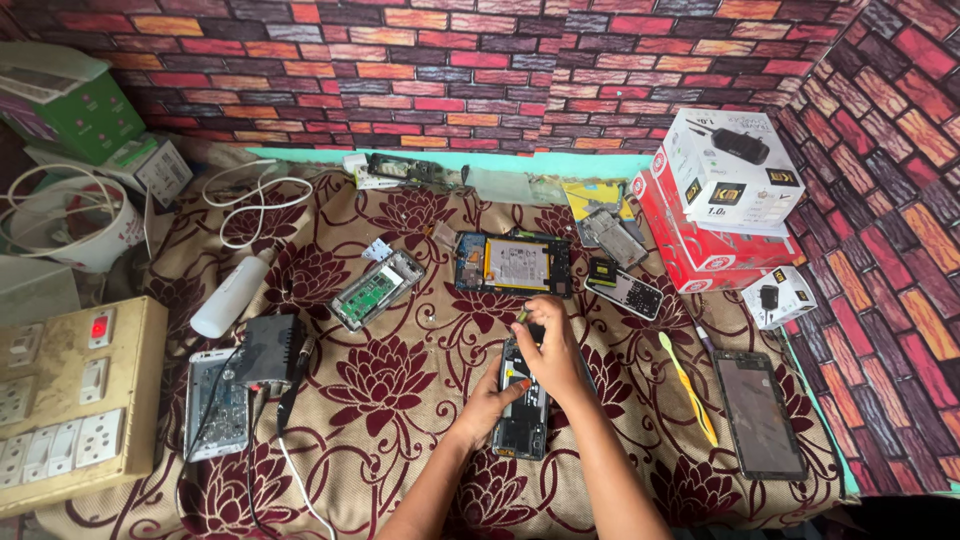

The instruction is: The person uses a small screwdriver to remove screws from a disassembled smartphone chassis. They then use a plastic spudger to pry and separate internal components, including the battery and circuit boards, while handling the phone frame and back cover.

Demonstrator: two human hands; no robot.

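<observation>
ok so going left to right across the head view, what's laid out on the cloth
switch board → black box → white bottle → opened phone under the left hand and right hand → yellow pry tool → dark tablet

Red and white boxes (715, 205) far right

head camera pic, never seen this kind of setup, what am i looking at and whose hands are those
There is one picture, taken from a camera worn on a person's head, looking down at their own two bare hands. No machine is involved. The left hand steadies an opened phone with its insides showing, lying on a flowered cloth. The right hand rests on the phone's upper end and pinches a small tool; what kind is too small to tell. Around them lie another opened phone, a tablet, a yellow pry tool, a white bottle, red and white boxes and a switch board.
</observation>
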